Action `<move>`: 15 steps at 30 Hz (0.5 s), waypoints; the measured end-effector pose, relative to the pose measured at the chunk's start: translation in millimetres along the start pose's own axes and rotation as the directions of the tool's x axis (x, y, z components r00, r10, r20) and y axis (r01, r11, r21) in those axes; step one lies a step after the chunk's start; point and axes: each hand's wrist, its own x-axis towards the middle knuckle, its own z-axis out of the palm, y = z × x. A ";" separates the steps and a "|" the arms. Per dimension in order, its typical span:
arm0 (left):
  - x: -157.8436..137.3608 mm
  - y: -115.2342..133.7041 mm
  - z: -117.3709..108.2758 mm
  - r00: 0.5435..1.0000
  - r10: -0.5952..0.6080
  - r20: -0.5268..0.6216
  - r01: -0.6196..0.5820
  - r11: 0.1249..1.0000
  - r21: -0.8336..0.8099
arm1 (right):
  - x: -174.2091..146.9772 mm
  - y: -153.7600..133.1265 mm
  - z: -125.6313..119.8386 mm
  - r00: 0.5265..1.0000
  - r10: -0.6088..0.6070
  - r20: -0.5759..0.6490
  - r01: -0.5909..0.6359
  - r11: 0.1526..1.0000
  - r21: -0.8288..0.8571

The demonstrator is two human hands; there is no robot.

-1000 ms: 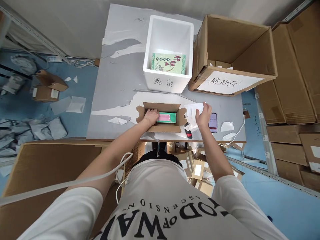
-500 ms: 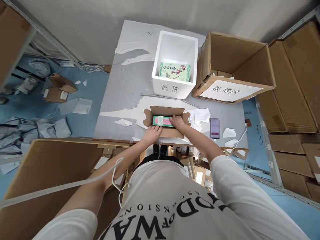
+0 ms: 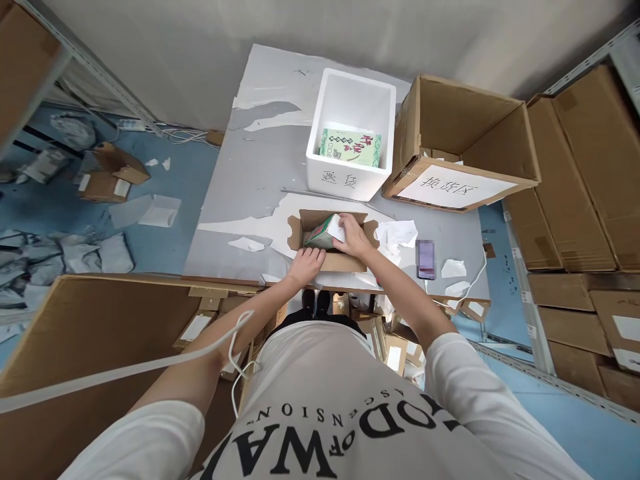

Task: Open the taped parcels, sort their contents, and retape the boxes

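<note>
An opened cardboard box [image 3: 345, 263] with notched end flaps lies near the front edge of the table. Inside it a small green and white box [image 3: 323, 233] is tilted, its right end raised toward the rim. My right hand [image 3: 353, 237] grips that raised end, thumb and fingers on either side. Over the near wall of the cardboard box rests my left hand [image 3: 307, 265], fingers bent over the edge and holding it. The far end of the small box stays down inside the carton.
Behind stands a white foam box [image 3: 350, 175] with a green printed packet [image 3: 353, 145] inside. Right of it is a large labelled carton [image 3: 407, 143]. Torn paper [image 3: 397, 233] and a phone [image 3: 426, 259] on a white cable lie to the right. A big carton [image 3: 115, 283] borders the table's front left.
The small box, lying flat in the carton before, now has its right end lifted by my right hand. My left hand stays on the near wall. The camera view has shifted slightly.
</note>
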 end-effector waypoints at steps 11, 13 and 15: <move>16.4 -15.1 -0.6 0.999 -0.011 -0.045 0.011 1.000 0.006 | 26.4 -24.0 -45.3 0.997 -0.080 0.022 0.082 0.992 -0.097; 28.2 -24.2 -2.5 0.998 -0.031 -0.058 0.032 0.999 0.006 | 19.1 -26.7 -81.7 0.991 -0.094 -0.097 0.084 0.992 -0.095; 43.0 -34.9 -6.5 0.997 -0.043 -0.060 0.044 0.999 0.013 | 1.2 -30.5 -120.1 0.975 -0.109 -0.193 0.093 0.991 -0.093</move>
